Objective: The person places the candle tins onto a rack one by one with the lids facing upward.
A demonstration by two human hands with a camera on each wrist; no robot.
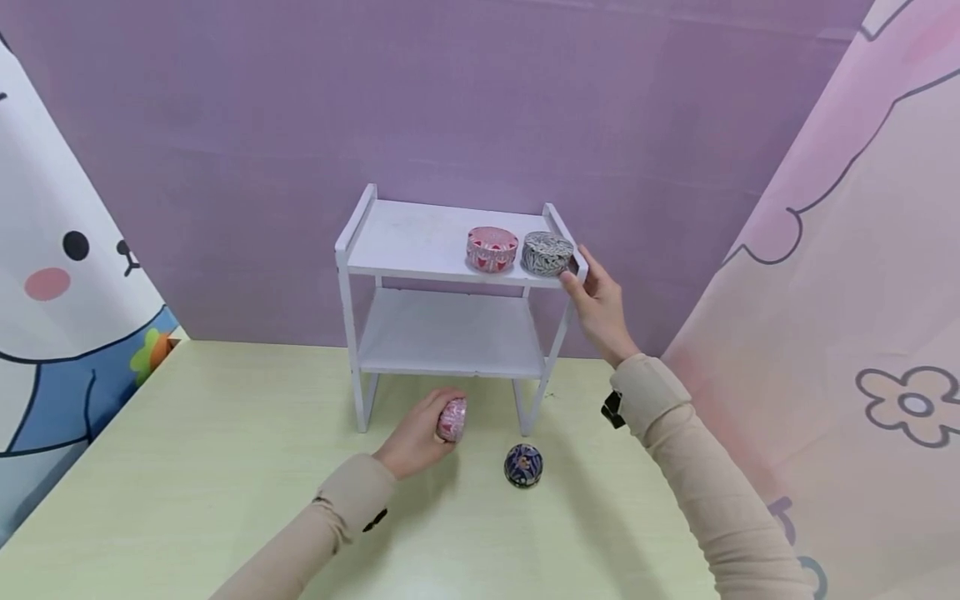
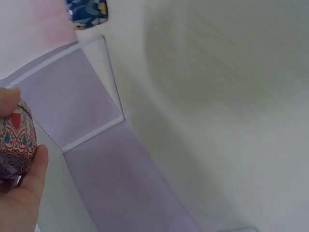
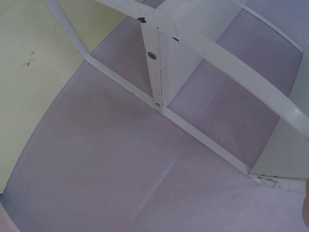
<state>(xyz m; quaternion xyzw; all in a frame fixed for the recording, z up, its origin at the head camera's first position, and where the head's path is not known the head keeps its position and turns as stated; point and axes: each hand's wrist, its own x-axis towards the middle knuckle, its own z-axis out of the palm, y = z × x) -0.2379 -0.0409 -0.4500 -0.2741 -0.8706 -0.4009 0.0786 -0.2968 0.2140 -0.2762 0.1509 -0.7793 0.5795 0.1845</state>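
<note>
My left hand [image 1: 420,435] holds a small round tin with a pink and red pattern [image 1: 452,419], low in front of the shelf. In the left wrist view that patterned tin [image 2: 17,140] sits between the thumb and fingers at the left edge. My right hand [image 1: 602,310] grips the front right corner of the white two-tier shelf [image 1: 420,233]. Beside that hand, on the top tier, stands a black-and-white round tin [image 1: 546,253]. A pink and red round tin [image 1: 492,250] stands just left of it. The right wrist view catches only a sliver of that hand.
A dark blue patterned round tin [image 1: 523,465] lies on the pale yellow-green table [image 1: 247,467], in front of the shelf's right leg. Behind the shelf hangs a purple backdrop [image 1: 465,100]. Cartoon-printed panels flank the table on both sides.
</note>
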